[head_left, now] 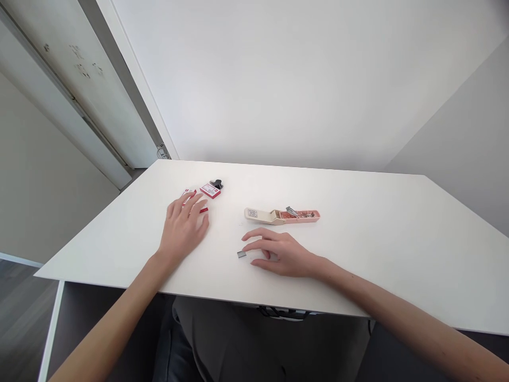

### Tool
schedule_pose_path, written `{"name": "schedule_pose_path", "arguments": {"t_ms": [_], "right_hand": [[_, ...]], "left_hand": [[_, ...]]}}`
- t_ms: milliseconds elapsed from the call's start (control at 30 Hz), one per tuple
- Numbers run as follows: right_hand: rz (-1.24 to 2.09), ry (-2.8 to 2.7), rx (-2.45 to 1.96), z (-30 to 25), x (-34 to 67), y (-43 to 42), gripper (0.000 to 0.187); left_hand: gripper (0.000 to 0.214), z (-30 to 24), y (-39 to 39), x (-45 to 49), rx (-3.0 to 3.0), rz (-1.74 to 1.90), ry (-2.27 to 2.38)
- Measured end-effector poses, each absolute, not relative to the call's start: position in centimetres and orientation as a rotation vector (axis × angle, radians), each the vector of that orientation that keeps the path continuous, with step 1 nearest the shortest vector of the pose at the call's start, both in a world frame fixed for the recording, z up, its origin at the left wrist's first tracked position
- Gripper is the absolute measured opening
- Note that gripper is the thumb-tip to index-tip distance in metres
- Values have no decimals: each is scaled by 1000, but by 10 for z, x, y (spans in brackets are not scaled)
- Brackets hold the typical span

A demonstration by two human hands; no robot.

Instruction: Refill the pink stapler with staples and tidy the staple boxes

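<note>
My left hand (pixel 183 220) lies over small red-and-white boxes on the left of the table, its fingers spread. One red-and-white box (pixel 186 192) shows past its fingertips, and a red edge (pixel 204 210) of another thing shows beside the fingers. My right hand (pixel 274 252) hovers low over or rests on the table with fingers apart; I cannot tell which. Its index fingertip is close to a small grey metallic piece (pixel 241 254). Behind it lies a long, narrow pink case (pixel 302 218) with a cream flap (pixel 260 215) folded out. Small metal pieces (pixel 291 211) sit in its compartments.
Another red-and-white box (pixel 210 190) lies beyond my left fingertips, beside a small black object (pixel 217 183). The white table (pixel 377 239) meets a white wall (pixel 278 79) at the back. Dark cables (pixel 282 313) hang under the front edge.
</note>
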State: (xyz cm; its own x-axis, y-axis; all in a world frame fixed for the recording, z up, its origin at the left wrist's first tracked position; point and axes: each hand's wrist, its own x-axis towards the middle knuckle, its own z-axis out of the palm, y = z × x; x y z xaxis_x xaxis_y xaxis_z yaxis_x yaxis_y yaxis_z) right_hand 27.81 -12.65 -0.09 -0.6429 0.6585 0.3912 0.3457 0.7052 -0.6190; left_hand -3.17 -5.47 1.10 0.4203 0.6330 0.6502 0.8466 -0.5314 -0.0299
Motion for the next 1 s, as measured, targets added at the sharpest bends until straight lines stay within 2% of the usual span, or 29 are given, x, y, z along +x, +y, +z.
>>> {"name": "schedule_pose_path", "arguments": {"t_ms": [200,333,433,767,1000], "right_hand": [[481,-2487,-740,3,276,-129,34],[481,-2484,-715,-1,275,-126,26],[563,-2428,-676,-1,274,-124,18],[753,-2167,-787,-2,276,-118,14],[1153,-1812,-864,5,284,-111,28]], "left_hand": [[26,10,-32,15,-2596,-982,-1082],[28,9,-9,43,-2731,-1087,-1104],[31,11,2,51,-2806,-1080,-1157],[28,16,-2,51,-2902,-1183,-1204],[23,17,-8,55,-2954,-1161,-1052]]}}
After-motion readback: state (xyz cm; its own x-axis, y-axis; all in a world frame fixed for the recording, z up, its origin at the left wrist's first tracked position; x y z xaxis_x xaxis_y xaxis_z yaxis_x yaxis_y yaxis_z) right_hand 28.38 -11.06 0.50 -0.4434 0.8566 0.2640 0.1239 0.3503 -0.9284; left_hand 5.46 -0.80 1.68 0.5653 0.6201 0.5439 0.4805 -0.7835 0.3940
